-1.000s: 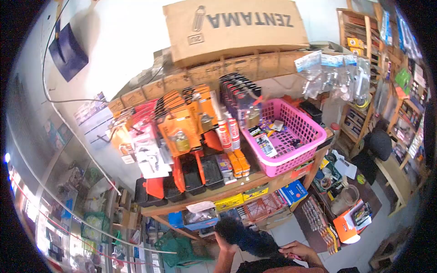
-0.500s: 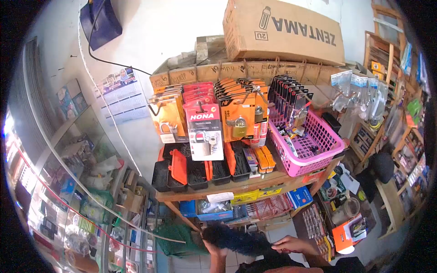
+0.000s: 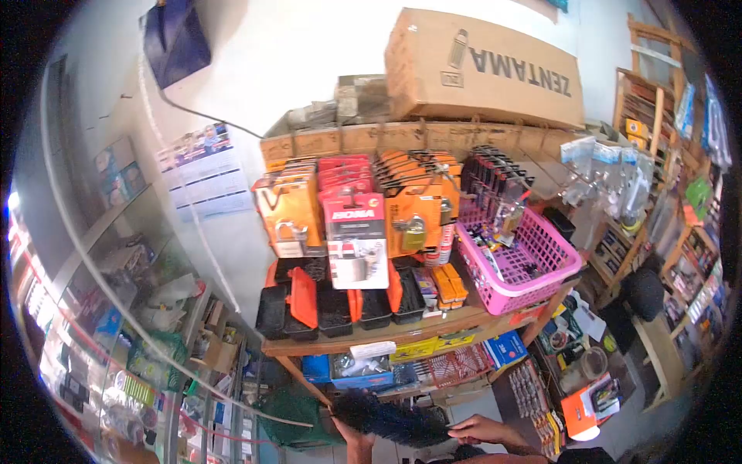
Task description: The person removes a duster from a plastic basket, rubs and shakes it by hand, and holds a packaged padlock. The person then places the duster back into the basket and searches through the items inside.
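Observation:
A black fluffy duster (image 3: 390,417) stretches across the bottom of the view, below the front of the wooden shelf. My left hand (image 3: 354,435) is wrapped around its left end, and the dark fluff hides most of those fingers. My right hand (image 3: 481,430) pinches the thin right end of the duster, fingers closed. Above and in front of my hands, the shelf (image 3: 332,346) carries black bins with orange flaps (image 3: 303,298) and hanging packs of padlocks (image 3: 357,240).
A pink basket (image 3: 519,303) with small packets stands at the shelf's right. A large cardboard box (image 3: 487,73) rests on top. Left is a glass display case (image 3: 139,255); a green net bag (image 3: 290,417) lies near my left hand. An orange box (image 3: 580,414) sits at lower right.
The view has shifted, so the shelf and its goods appear slightly lower. My hands and the duster have moved a little left and down in view, with both hands still on it.

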The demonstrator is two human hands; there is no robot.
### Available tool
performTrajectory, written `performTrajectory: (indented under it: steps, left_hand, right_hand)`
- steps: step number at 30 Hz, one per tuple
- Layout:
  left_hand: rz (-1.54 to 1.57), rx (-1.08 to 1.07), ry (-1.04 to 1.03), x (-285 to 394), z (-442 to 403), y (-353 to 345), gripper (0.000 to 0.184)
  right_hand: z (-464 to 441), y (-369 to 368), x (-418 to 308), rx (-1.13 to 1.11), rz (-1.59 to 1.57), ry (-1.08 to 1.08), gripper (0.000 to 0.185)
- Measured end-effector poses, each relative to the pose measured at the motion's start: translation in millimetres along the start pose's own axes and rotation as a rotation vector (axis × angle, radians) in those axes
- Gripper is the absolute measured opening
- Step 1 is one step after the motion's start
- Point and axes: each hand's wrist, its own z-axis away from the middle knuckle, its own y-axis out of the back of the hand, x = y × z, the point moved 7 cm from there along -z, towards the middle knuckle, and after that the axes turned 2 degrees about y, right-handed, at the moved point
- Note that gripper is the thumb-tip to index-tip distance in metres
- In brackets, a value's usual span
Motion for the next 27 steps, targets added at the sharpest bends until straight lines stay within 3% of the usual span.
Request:
performTrajectory:
  steps: [2,3,5,7,12,15,17,20,22,23,24,27]
  left_hand:
    - [-0.093,-0.029,0.148,-15.6,2.7,-9.1,0.06]
    - [0.011,-0.115,0.128,-22.1,-0.4,-11.0,0.06]
    - [-0.27,-0.121,0.101,-34.3,-6.9,-23.0,0.06]
    - [0.01,0.076,0.301,-50.7,0.3,-46.6,0.059]
    - [-0.081,-0.093,0.191,-54.2,17.8,-74.8,0.058]
    - [-0.073,-0.096,0.081,-56.2,6.1,-58.4,0.056]
    - [-0.077,-0.103,0.128,-62.1,-1.7,-45.9,0.059]
    - [-0.311,-0.074,0.146,-75.3,-1.7,-40.6,0.066]
    - [-0.099,-0.154,0.345,-95.1,1.9,-45.4,0.071]
    - [0.005,-0.19,0.441,-102.2,5.5,-49.2,0.074]
    - [-0.095,-0.162,0.403,-104.9,6.4,-47.3,0.076]
    - [0.109,0.004,0.439,-111.4,1.3,-57.7,0.083]
  right_hand:
    - [10.9,8.2,3.1,0.062,-0.067,0.053,0.03]
    - [17.8,6.4,9.0,0.077,-0.098,0.073,0.03]
    - [16.8,12.9,26.2,0.195,-0.232,0.015,0.028]
    - [30.3,12.5,31.2,0.28,-0.355,0.004,0.027]
    - [38.0,18.0,15.7,0.131,-0.152,0.09,0.024]
    - [43.9,37.5,6.5,0.171,-0.113,0.094,0.023]
    - [51.4,51.7,7.1,0.3,-0.104,0.09,0.024]
    - [52.8,59.8,41.3,0.279,-0.101,0.065,0.027]
    - [60.3,49.3,48.6,0.158,-0.186,0.015,0.02]
    - [62.5,49.6,49.0,0.217,-0.217,0.031,0.019]
    - [63.1,49.0,48.6,0.275,-0.248,0.048,0.018]
    - [59.7,50.4,61.5,0.334,-0.347,0.06,0.016]
